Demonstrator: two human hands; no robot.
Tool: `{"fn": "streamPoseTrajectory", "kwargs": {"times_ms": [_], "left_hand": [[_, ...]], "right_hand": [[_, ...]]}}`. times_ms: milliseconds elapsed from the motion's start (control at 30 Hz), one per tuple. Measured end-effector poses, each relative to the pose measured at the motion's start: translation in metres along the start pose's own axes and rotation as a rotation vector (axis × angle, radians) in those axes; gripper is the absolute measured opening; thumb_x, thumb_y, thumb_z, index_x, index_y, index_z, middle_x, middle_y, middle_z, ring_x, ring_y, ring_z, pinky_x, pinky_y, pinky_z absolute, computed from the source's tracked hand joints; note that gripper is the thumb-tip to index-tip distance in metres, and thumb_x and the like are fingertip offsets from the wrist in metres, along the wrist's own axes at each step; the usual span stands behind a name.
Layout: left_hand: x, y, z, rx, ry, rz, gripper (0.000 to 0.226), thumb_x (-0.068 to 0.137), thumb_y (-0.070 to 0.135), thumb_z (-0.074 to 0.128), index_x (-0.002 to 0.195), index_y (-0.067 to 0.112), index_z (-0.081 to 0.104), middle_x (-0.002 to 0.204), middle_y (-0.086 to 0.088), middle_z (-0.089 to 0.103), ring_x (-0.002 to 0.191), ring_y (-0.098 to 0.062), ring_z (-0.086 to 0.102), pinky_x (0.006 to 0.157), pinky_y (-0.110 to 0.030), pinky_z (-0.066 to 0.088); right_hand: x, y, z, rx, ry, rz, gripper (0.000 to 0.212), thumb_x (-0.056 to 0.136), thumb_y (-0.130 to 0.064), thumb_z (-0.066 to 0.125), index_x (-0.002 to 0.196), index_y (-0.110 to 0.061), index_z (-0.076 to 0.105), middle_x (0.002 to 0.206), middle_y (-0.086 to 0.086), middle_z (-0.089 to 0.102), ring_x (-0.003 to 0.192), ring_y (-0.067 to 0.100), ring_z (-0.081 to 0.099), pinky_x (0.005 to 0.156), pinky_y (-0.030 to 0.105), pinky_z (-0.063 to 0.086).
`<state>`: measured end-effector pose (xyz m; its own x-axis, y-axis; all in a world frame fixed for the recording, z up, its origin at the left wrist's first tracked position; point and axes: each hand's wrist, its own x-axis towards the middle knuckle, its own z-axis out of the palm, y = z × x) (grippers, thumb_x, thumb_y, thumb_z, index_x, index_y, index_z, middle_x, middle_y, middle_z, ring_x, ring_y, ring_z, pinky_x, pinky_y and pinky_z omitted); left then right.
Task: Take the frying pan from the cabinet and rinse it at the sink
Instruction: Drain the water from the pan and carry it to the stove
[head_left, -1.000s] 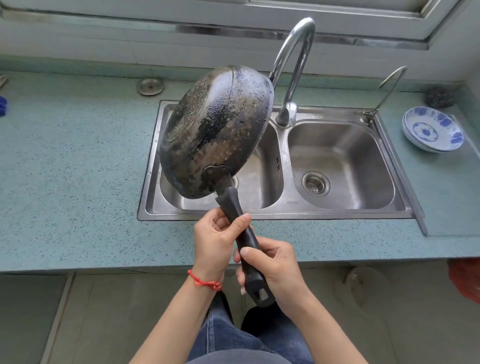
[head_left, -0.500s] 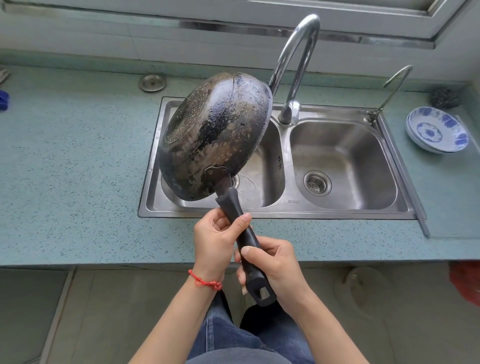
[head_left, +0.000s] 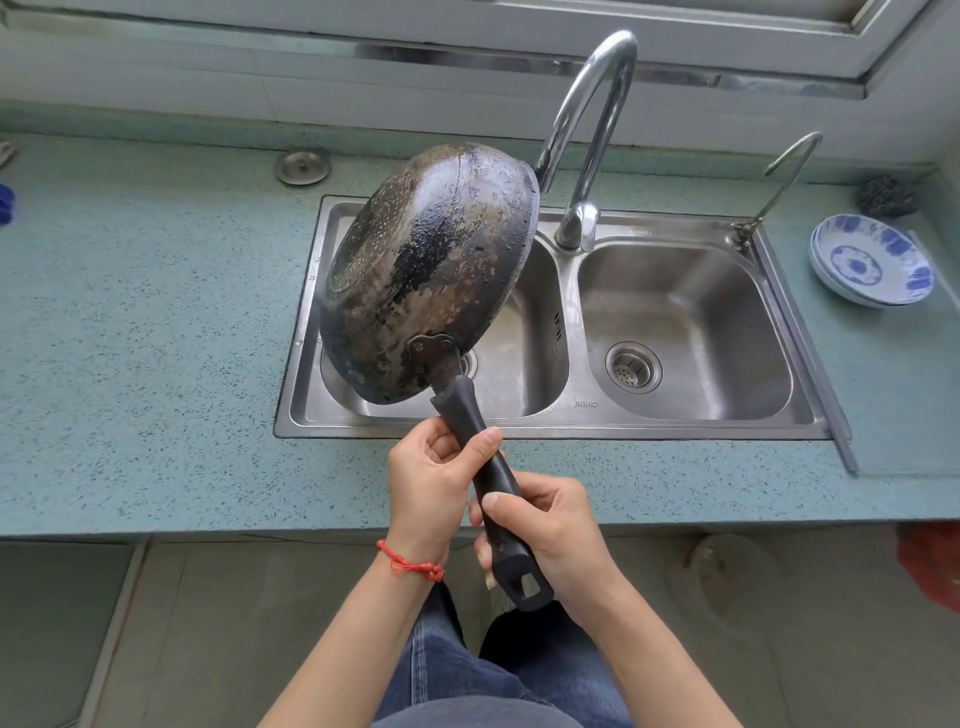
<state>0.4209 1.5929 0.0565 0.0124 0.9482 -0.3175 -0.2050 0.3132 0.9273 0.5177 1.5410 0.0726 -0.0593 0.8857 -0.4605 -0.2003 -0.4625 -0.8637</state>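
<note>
A black frying pan with a worn, wet underside is tilted on edge over the left basin of the steel double sink, its bottom facing me. Its black handle slants down toward me. My left hand grips the upper part of the handle, and my right hand grips the lower end. The tall chrome faucet curves behind the pan's upper rim; I see no water running.
A small second tap stands at the sink's back right. Blue-and-white bowls and a steel scourer sit on the green counter to the right. A round metal lid lies behind the sink's left corner.
The pan and both hands hold almost the same pose over the left basin; the pan has dipped slightly lower in view. My grip is unchanged.
</note>
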Motion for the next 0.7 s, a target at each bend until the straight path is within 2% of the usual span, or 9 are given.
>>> {"fn": "streamPoseTrajectory", "kwargs": {"times_ms": [400, 467, 533, 633, 700], "left_hand": [[0.003, 0.001, -0.001, -0.045, -0.036, -0.028, 0.005, 0.077, -0.001, 0.065, 0.077, 0.002, 0.060, 0.057, 0.000, 0.066, 0.059, -0.013, 0.066, 0.056, -0.023, 0.054], [0.004, 0.002, -0.002, -0.056, -0.057, -0.032, 0.004, 0.077, -0.001, 0.064, 0.078, 0.001, 0.060, 0.061, -0.002, 0.067, 0.060, -0.014, 0.067, 0.058, -0.024, 0.055], [0.005, 0.003, -0.003, -0.067, -0.081, -0.050, 0.004, 0.078, -0.002, 0.062, 0.079, 0.000, 0.059, 0.067, -0.006, 0.068, 0.062, -0.015, 0.068, 0.060, -0.025, 0.056], [0.007, 0.006, -0.003, -0.082, -0.122, -0.079, 0.003, 0.078, -0.002, 0.061, 0.077, 0.001, 0.061, 0.068, -0.007, 0.070, 0.066, -0.020, 0.069, 0.063, -0.028, 0.058], [0.009, 0.008, -0.002, -0.088, -0.148, -0.098, 0.006, 0.079, -0.002, 0.060, 0.075, 0.002, 0.061, 0.067, -0.005, 0.071, 0.068, -0.022, 0.069, 0.066, -0.029, 0.058]], "right_hand": [[0.002, -0.007, 0.001, -0.107, 0.027, -0.016, 0.013, 0.070, -0.009, 0.056, 0.069, 0.003, 0.058, 0.040, 0.010, 0.054, 0.033, 0.023, 0.047, 0.038, 0.023, 0.043], [0.002, -0.010, 0.001, -0.157, 0.048, -0.027, 0.008, 0.074, -0.004, 0.056, 0.068, 0.002, 0.056, 0.040, 0.010, 0.054, 0.032, 0.021, 0.046, 0.038, 0.022, 0.042], [0.001, -0.012, 0.001, -0.216, 0.070, -0.028, 0.014, 0.080, 0.001, 0.053, 0.067, -0.003, 0.055, 0.042, 0.011, 0.053, 0.032, 0.020, 0.044, 0.038, 0.021, 0.039], [0.000, -0.013, 0.000, -0.310, 0.104, -0.058, 0.020, 0.080, -0.002, 0.052, 0.063, -0.013, 0.054, 0.043, 0.010, 0.051, 0.035, 0.022, 0.043, 0.039, 0.025, 0.039], [0.000, -0.013, -0.001, -0.385, 0.125, -0.101, 0.011, 0.077, -0.008, 0.053, 0.067, -0.008, 0.056, 0.044, 0.008, 0.049, 0.037, 0.022, 0.045, 0.041, 0.027, 0.040]]}}
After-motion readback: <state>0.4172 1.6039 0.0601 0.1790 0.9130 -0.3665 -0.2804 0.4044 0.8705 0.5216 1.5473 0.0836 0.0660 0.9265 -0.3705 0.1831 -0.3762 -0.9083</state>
